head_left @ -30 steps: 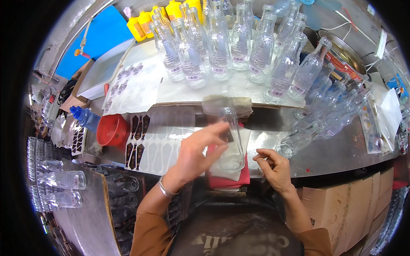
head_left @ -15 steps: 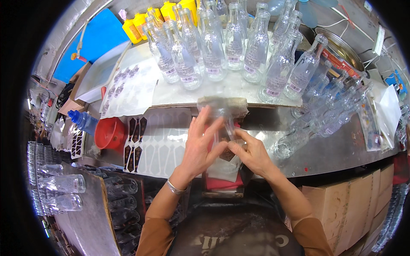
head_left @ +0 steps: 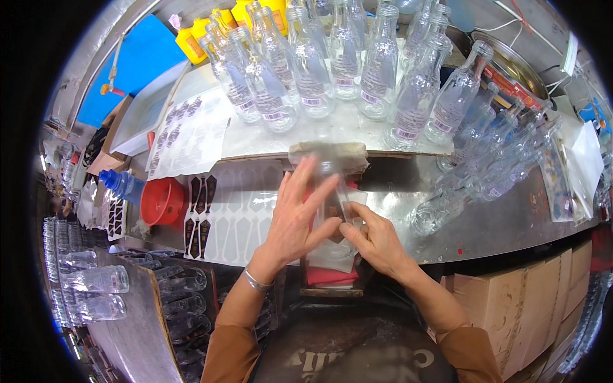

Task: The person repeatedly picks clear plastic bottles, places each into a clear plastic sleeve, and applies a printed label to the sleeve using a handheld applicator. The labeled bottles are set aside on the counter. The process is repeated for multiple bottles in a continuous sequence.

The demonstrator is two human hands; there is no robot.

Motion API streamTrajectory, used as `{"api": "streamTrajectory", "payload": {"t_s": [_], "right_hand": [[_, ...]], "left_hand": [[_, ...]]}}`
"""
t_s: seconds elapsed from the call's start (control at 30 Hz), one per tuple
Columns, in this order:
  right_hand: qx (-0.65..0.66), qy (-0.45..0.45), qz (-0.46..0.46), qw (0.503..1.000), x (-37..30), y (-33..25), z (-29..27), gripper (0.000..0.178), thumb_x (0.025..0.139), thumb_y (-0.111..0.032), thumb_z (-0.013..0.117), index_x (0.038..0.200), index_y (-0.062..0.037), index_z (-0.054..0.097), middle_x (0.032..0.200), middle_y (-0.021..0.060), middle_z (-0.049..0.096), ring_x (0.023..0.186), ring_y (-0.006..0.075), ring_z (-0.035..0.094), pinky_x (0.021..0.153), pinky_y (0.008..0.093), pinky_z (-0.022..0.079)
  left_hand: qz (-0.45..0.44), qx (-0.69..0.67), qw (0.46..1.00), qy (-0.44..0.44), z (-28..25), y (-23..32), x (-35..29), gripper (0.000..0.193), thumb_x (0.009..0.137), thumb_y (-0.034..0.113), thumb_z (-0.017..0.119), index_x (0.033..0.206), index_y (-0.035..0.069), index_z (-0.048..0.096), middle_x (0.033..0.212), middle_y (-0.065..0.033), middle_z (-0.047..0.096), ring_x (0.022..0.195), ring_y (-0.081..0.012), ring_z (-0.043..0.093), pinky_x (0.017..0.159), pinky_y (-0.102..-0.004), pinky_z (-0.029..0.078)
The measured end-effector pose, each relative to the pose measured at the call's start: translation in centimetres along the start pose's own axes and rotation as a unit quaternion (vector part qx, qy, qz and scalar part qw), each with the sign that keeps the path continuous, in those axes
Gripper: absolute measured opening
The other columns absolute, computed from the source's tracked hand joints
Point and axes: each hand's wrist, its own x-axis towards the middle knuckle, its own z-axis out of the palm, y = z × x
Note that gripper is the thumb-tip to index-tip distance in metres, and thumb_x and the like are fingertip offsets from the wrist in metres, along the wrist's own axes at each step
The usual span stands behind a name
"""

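A clear glass bottle (head_left: 333,258) with a dark label (head_left: 336,235) lies on a small stand with red cloth (head_left: 329,277), between my hands. Across its left side reaches my left hand (head_left: 290,220), fingers stretched out and apart, the tips blurred. My right hand (head_left: 377,241) is closed at the bottle's right side, its thumb and curled fingers against the glass near the label. The bottle's far part is blurred and partly hidden behind my left fingers. A folded beige cloth (head_left: 351,157) sits just beyond it.
Labelled clear bottles (head_left: 313,92) stand on the raised white board; more bottles lie on the right of the metal table (head_left: 440,236). Left are label sheets (head_left: 239,223), a red bucket (head_left: 164,200), a blue-capped plastic bottle (head_left: 124,184). Cardboard boxes (head_left: 520,306) stand lower right.
The whole view has shifted slightly. My hands stay around the bottle, and less of the dark label shows between them. My left hand's fingertips are still blurred.
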Motion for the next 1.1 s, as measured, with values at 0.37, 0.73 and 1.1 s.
{"api": "streamTrajectory", "payload": {"t_s": [0.37,0.73,1.1], "right_hand": [[-0.004,0.0,-0.02,1.0,-0.5,-0.4,-0.1,0.048,0.094,-0.034,0.065,0.125,0.002,0.057,0.112,0.0241,0.067,0.105,0.0407,0.065,0.09,0.0431,0.051],[0.049,-0.017,0.011,0.999,-0.4,0.6,-0.3,0.047,0.096,-0.03,0.064,0.129,0.0029,0.057,0.113,0.0211,0.069,0.101,0.0325,0.068,0.088,0.0392,0.052],[0.079,-0.033,0.047,0.995,-1.0,0.8,-0.6,0.053,0.099,-0.031,0.061,0.133,0.0078,0.055,0.112,0.0181,0.071,0.083,0.0185,0.067,0.079,0.0318,0.053]], "left_hand": [[-0.034,-0.031,0.998,0.031,0.2,0.3,-0.2,0.069,0.081,0.023,0.077,0.145,0.01,0.055,0.156,-0.0212,0.039,0.137,-0.038,0.044,0.113,-0.047,0.035],[-0.026,-0.152,0.985,0.079,1.1,-0.3,-0.4,0.073,0.087,0.02,0.072,0.152,0.005,0.043,0.154,-0.0187,0.042,0.139,-0.0324,0.044,0.113,-0.0448,0.038],[-0.21,-0.499,0.838,0.072,3.4,2.3,-5.4,0.07,0.097,0.003,0.06,0.157,-0.003,0.025,0.154,-0.0166,0.042,0.137,-0.0246,0.047,0.11,-0.0382,0.041]]}}
